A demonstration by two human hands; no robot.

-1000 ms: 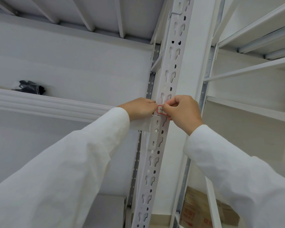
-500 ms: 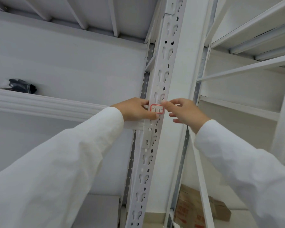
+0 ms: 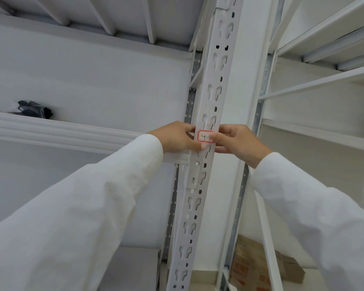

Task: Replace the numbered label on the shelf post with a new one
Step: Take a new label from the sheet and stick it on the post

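Note:
A small white label with a red border and handwritten figures lies flat on the front of the white perforated shelf post, at the height of the left shelf beam. My left hand holds the post's left edge, its thumb pressed on the metal just below the label's left corner. My right hand reaches in from the right. Its thumb lies over the label's right end and hides the last figure, and its fingers wrap behind the post. Both arms are in white sleeves.
A white shelf beam runs left from the post with a black bundle lying on it. White shelves stand to the right. A cardboard box with red print sits low behind the post.
My right hand first covered the label, then drew back to a fingertip touch, and now its thumb presses on the label's right end. My left hand stayed on the post.

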